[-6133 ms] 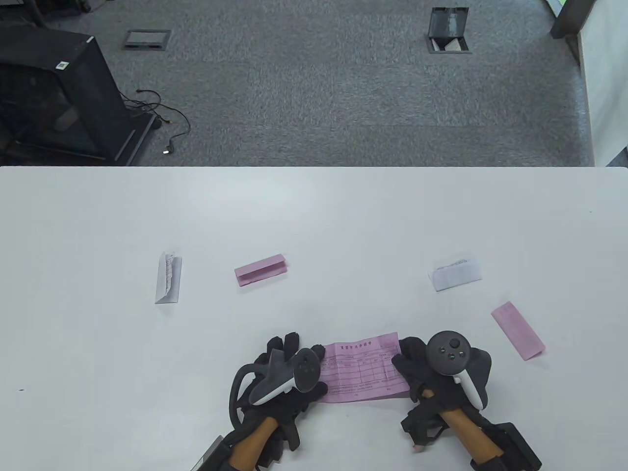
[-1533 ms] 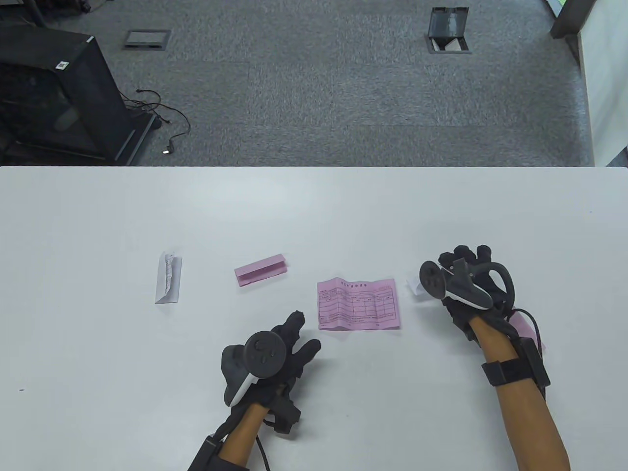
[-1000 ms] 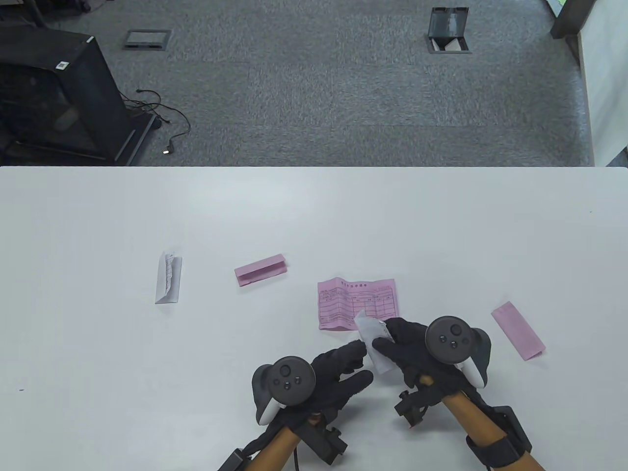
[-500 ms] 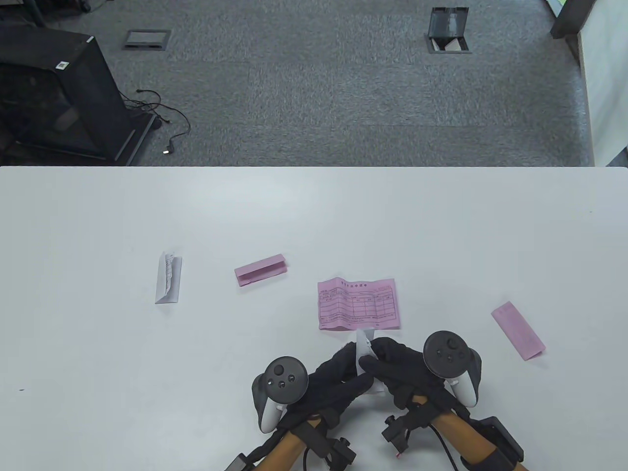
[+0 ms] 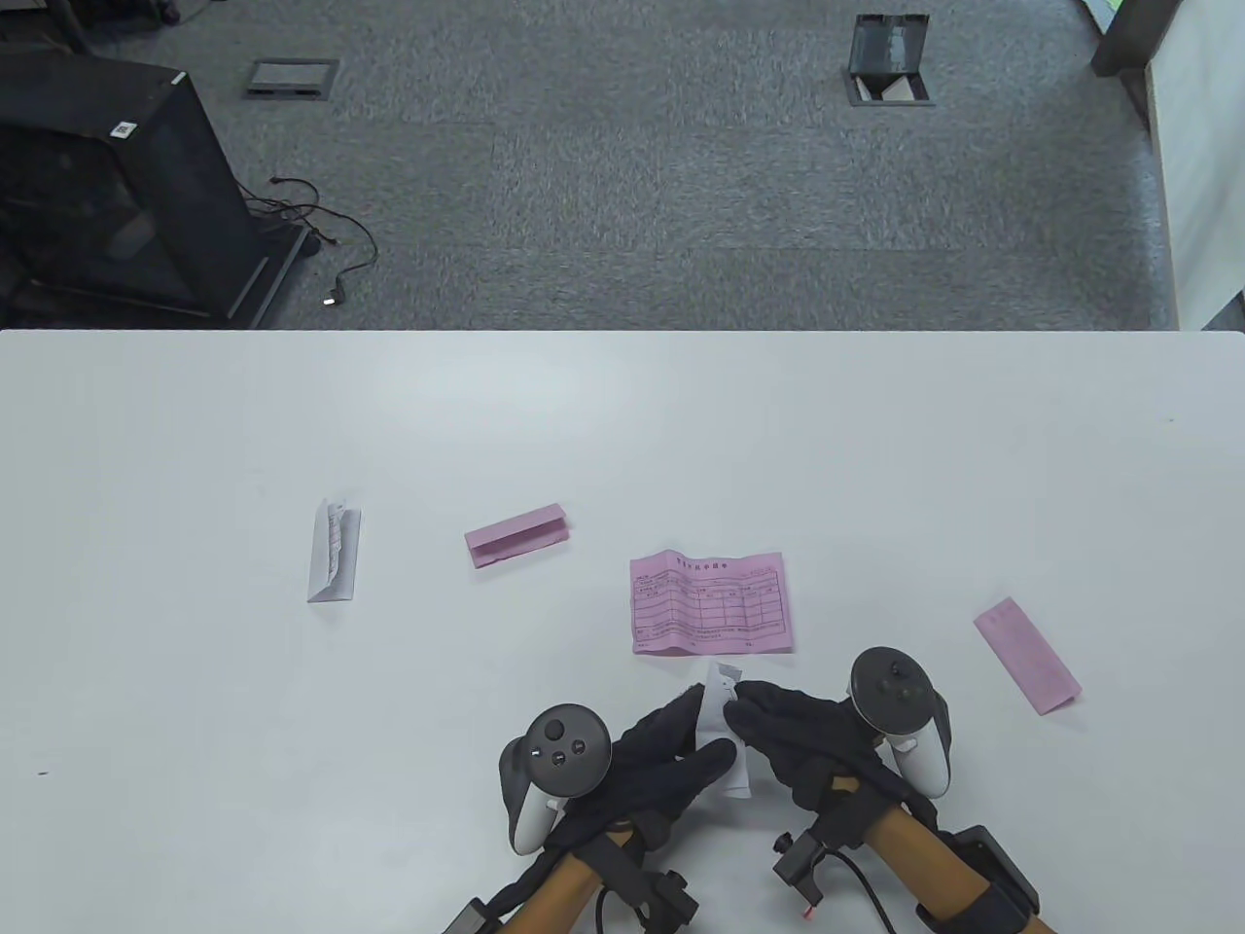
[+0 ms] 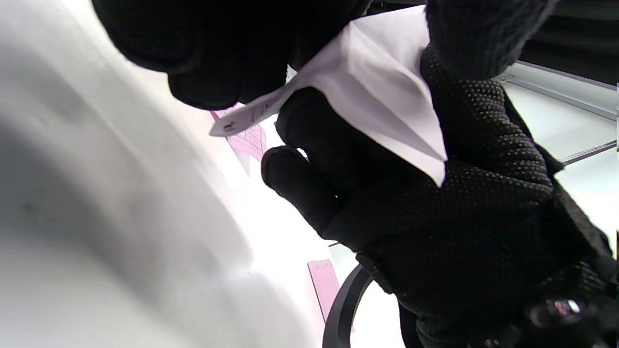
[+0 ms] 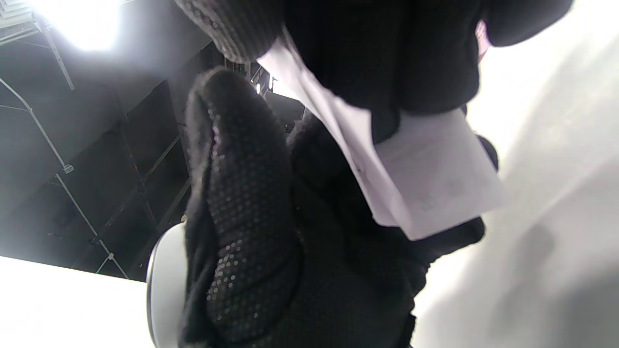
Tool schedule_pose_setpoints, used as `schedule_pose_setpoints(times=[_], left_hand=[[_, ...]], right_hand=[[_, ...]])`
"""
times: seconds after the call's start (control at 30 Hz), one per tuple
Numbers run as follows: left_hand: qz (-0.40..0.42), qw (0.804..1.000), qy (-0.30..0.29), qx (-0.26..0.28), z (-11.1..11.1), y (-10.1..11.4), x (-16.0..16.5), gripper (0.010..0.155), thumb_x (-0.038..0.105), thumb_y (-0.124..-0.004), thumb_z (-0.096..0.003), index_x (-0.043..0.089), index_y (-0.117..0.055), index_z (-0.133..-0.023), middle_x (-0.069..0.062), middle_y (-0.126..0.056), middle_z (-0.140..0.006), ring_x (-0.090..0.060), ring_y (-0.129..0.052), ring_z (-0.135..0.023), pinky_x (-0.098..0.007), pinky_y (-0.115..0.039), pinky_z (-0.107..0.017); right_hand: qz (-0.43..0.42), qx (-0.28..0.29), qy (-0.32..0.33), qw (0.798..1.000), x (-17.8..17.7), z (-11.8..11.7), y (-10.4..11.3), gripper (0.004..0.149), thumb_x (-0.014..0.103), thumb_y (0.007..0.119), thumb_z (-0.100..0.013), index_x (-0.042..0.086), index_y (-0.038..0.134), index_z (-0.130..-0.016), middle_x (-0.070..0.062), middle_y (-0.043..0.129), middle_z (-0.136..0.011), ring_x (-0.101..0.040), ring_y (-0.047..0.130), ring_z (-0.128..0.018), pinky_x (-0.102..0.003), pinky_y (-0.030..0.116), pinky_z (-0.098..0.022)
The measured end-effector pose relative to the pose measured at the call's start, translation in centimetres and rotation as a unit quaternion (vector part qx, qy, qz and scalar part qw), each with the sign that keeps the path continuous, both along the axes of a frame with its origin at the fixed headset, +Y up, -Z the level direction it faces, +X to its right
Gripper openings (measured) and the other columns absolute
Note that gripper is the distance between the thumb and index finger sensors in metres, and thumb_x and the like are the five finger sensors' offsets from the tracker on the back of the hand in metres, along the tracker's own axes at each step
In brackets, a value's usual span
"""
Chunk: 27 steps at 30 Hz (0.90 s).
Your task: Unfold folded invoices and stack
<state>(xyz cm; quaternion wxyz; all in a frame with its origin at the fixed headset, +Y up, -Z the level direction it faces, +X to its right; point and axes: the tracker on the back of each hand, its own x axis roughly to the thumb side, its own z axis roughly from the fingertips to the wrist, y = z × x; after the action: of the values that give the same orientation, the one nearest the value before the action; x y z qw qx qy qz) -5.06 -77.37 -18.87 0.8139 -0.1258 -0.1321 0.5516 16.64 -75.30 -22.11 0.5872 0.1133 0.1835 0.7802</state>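
White folded invoice [image 5: 725, 715] pinched between left hand [image 5: 654, 764] and right hand [image 5: 798, 739], fingers of both curled on the paper, low at the near edge of the surface [image 5: 622, 438]. In the left wrist view, same invoice [image 6: 372, 92] partly spread, held against the right glove. In the right wrist view, invoice [image 7: 411, 179] clamped under the fingers [image 7: 242, 193].

Pink unfolded invoice [image 5: 710, 603] flat just beyond the hands, printed side up. Pink folded invoice [image 5: 1027, 656] to the right of the right hand. Second pink folded invoice [image 5: 515, 534] beyond and left of the left hand. White folded invoice [image 5: 334, 550] farther left, well apart.
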Motion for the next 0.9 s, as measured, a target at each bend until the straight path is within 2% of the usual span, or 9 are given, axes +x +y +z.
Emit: schedule_pose_setpoints(times=[0.43,0.6,0.7,0.77,0.9], left_hand=[[0.032,0.999,-0.005,-0.015,0.0,-0.2,-0.3,0.072,0.057,-0.063,-0.0537,0.009,-0.063,-0.107,-0.028,-0.069,-0.106,-0.050,-0.072,-0.087,-0.056,-0.067,-0.059],[0.034,0.999,0.000,-0.019,-0.1,-0.3,-0.4,0.063,0.049,-0.060,-0.0571,0.010,-0.064,-0.107,-0.030,-0.068,-0.106,-0.051,-0.071,-0.086,-0.056,-0.066,-0.060],[0.027,0.999,0.007,-0.019,-0.1,-0.3,-0.4,0.060,0.045,-0.062,-0.0579,0.011,-0.063,-0.108,-0.029,-0.067,-0.105,-0.050,-0.071,-0.086,-0.057,-0.065,-0.060],[0.003,1.000,0.029,-0.011,0.0,-0.1,-0.5,0.061,0.042,-0.066,-0.0579,0.012,-0.056,-0.110,-0.027,-0.068,-0.104,-0.049,-0.072,-0.085,-0.056,-0.066,-0.060],[-0.081,0.990,0.100,0.051,0.3,1.1,-1.1,0.076,0.041,-0.079,-0.0541,0.015,-0.037,-0.113,-0.024,-0.061,-0.107,-0.046,-0.068,-0.089,-0.053,-0.065,-0.063]], right_hand=[[-0.043,-0.039,0.029,0.998,0.1,-0.2,-0.9,0.047,0.042,0.061,-0.050,0.019,0.077,-0.088,-0.005,0.095,-0.072,-0.035,0.087,-0.072,-0.061,0.060,-0.063],[-0.058,-0.049,0.040,0.996,0.0,-0.2,-1.1,0.047,0.041,0.061,-0.051,0.018,0.076,-0.089,-0.006,0.094,-0.073,-0.035,0.087,-0.073,-0.061,0.060,-0.063],[-0.051,-0.043,0.040,0.997,-0.1,-0.1,-1.1,0.045,0.039,0.063,-0.050,0.017,0.077,-0.087,-0.006,0.095,-0.072,-0.035,0.087,-0.072,-0.061,0.060,-0.063],[-0.030,-0.028,0.035,0.999,-0.2,0.0,-1.0,0.044,0.038,0.064,-0.050,0.017,0.078,-0.086,-0.005,0.095,-0.070,-0.034,0.088,-0.071,-0.060,0.060,-0.063],[-0.006,-0.013,0.021,1.000,-0.2,0.0,-1.0,0.044,0.037,0.066,-0.049,0.015,0.079,-0.084,-0.005,0.095,-0.068,-0.034,0.088,-0.070,-0.060,0.061,-0.063]])
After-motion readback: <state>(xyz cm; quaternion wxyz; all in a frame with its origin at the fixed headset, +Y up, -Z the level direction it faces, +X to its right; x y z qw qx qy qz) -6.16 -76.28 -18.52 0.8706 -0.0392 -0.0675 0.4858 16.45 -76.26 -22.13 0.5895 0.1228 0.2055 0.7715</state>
